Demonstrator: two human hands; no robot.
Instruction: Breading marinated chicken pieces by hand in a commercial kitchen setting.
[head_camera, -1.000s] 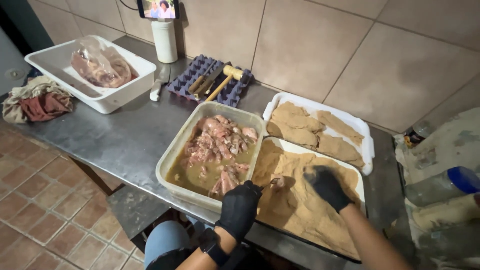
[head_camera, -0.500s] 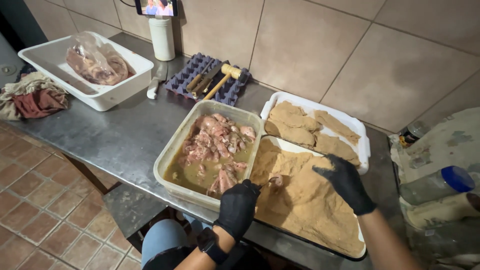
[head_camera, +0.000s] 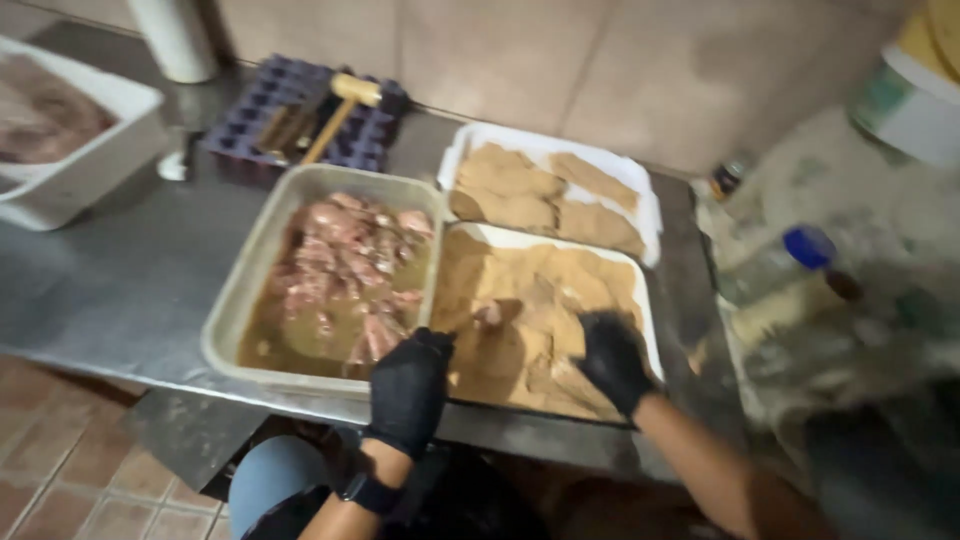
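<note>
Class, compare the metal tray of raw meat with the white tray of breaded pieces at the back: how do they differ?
The grey metal tray holds pink raw meat in brownish liquid; the white back tray holds dry, tan, crumb-coated flat pieces. The metal tray sits nearer the table's front edge, the white one by the tiled wall. Both are rectangular and rest on the steel table.

There are two black-gloved hands, the left (head_camera: 408, 392) and the right (head_camera: 612, 360). On the surface (head_camera: 130, 290) stand four trays: one metal tray of raw meat (head_camera: 240, 300), two white trays of breading (head_camera: 648, 330) (head_camera: 455, 150), and one white tub (head_camera: 100, 170). One wooden mallet (head_camera: 340, 105) lies on one purple egg tray (head_camera: 250, 110). One blue-capped bottle (head_camera: 790, 260) lies at the right.
</note>
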